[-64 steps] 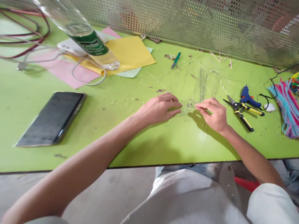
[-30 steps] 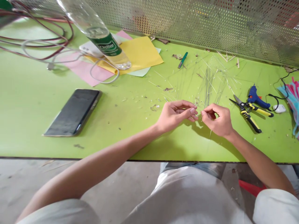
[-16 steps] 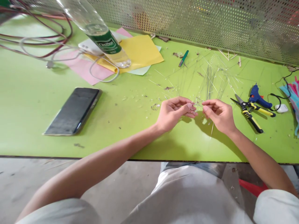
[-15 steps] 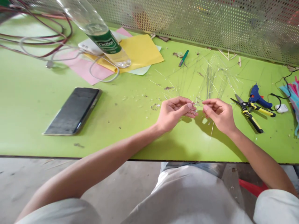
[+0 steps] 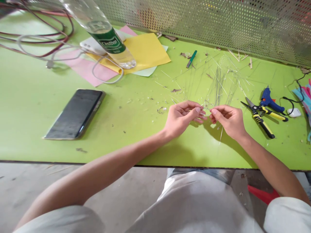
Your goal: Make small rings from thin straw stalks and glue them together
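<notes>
Silvery strand (image 5: 221, 137) pinched between left hand (image 5: 182, 117) and right hand (image 5: 228, 120).

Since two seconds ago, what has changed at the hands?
The left hand lifted off the table and turned up, its fingertips meeting the right hand; both now pinch a thin strand between them. The right hand barely moved. The phone, cutters and glue gun lie where they were.

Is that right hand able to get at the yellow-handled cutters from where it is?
Probably yes: the cutters lie just right of the right hand with nothing between, though its fingers pinch a thin stick with the left hand.
</notes>
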Available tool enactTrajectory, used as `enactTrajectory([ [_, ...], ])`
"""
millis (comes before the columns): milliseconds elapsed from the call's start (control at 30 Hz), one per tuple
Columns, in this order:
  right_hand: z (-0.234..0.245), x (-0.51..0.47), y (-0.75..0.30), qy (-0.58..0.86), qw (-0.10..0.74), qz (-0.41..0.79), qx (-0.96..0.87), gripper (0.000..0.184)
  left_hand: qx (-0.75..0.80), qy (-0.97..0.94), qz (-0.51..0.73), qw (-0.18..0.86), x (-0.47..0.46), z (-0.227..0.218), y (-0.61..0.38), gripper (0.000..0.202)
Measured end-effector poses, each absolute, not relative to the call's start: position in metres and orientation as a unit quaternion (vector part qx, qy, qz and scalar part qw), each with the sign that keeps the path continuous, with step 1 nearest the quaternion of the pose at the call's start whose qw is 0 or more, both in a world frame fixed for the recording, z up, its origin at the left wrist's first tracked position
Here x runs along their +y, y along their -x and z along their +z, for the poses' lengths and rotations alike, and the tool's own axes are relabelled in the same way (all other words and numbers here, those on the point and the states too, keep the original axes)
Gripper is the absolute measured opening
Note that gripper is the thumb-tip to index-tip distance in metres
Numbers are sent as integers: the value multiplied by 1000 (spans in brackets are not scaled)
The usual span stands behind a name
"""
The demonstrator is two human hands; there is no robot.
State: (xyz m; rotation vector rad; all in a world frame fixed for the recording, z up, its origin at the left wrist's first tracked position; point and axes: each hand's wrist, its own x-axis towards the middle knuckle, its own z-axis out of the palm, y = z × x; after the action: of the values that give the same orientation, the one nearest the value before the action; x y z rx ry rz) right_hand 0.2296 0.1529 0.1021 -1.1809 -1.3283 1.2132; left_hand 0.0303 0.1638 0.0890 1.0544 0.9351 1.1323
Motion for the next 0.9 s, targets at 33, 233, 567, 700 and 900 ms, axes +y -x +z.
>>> enactTrajectory([
  [33, 102, 153, -230, 486, 477, 491, -543, 35, 407, -465, 490, 615, 163, 90, -30, 43],
  [233, 103, 151, -228, 487, 479, 480, -551, 31, 428, -481, 490, 588, 160, 94, -32, 47],
  [567, 102, 150, -228, 474, 470, 485, -565, 34, 419, -482, 485, 598, 161, 91, -32, 52],
  [700, 102, 151, -229, 465, 470, 498, -561, 35, 412, -485, 489, 596, 161, 90, -31, 51],
  [900, 103, 151, -228, 469, 483, 488, -555, 27, 406, -492, 484, 599, 162, 87, -31, 56],
])
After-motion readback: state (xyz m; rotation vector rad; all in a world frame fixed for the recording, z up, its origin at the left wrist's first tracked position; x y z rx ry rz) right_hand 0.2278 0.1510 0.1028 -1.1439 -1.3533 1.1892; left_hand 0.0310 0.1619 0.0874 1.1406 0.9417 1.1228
